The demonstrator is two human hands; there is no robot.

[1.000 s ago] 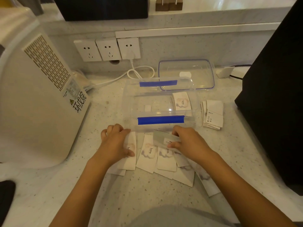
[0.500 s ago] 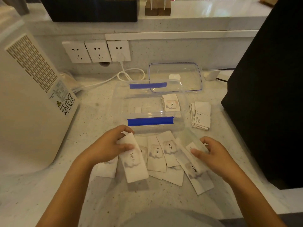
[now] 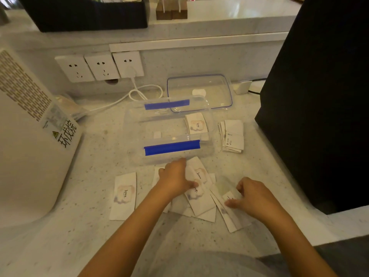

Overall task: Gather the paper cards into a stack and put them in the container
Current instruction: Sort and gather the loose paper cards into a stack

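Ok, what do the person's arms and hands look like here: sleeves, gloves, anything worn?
Both arms come in bare to the frame's lower edge, with no sleeve showing. The left hand and right hand wear no gloves, and no watch, ring or wristband is visible.

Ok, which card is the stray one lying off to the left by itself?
Start at the clear container with blue clips. On the counter in front of it, the left hand presses on a fanned pile of cards. The lone card lies left of that forearm, face up, apart from the pile.
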